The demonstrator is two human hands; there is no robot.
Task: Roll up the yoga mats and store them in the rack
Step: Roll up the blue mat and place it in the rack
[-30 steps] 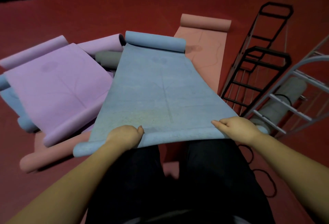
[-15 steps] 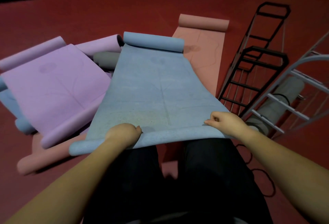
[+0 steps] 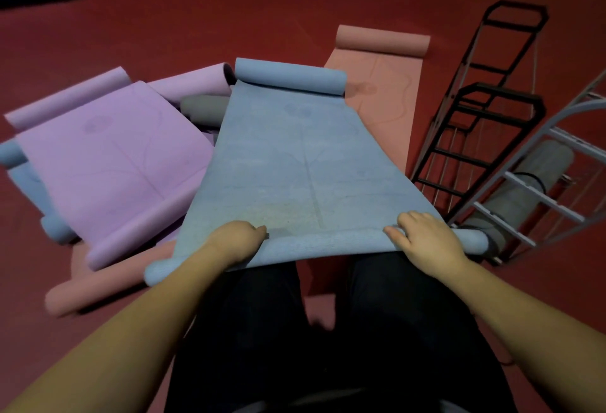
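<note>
Fingers of the left hand [image 3: 236,242] and right hand [image 3: 426,242] curl over the near rolled end of the blue mat [image 3: 295,163], spread on the floor; uneven pushing could skew the roll.

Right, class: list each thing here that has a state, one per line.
blue mat: partly rolled, curled at both ends
left hand: grips the near roll
right hand: grips the near roll
purple mat: spread, ends curled
pink mat: spread, far end rolled
grey mat: rolled, in the white rack
black rack: holds no mat
</note>
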